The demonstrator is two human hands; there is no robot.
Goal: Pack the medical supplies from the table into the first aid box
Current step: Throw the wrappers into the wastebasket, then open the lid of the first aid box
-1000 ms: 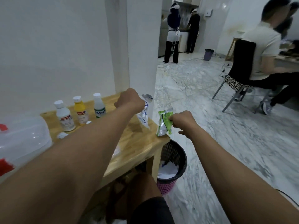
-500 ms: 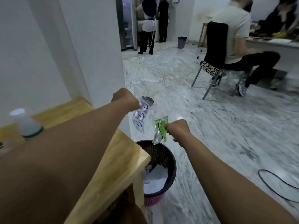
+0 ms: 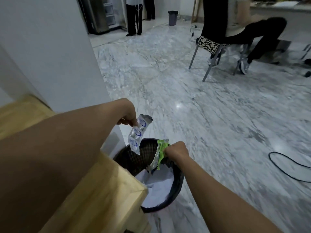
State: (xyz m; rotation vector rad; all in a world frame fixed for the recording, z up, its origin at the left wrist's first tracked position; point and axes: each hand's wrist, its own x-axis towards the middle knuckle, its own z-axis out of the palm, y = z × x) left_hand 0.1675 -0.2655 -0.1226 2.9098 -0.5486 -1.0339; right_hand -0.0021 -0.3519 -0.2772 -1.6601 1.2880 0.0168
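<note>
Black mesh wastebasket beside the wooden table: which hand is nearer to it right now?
Right. The right hand with the green wrapper is just above the black mesh wastebasket; the left hand with the silver wrapper is higher.

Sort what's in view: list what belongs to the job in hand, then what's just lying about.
In hand:
left hand holding silver-blue wrapper
right hand holding green wrapper
waste basket below them
wooden table

Lying about:
black cable on the floor
chair
grey bin
</note>
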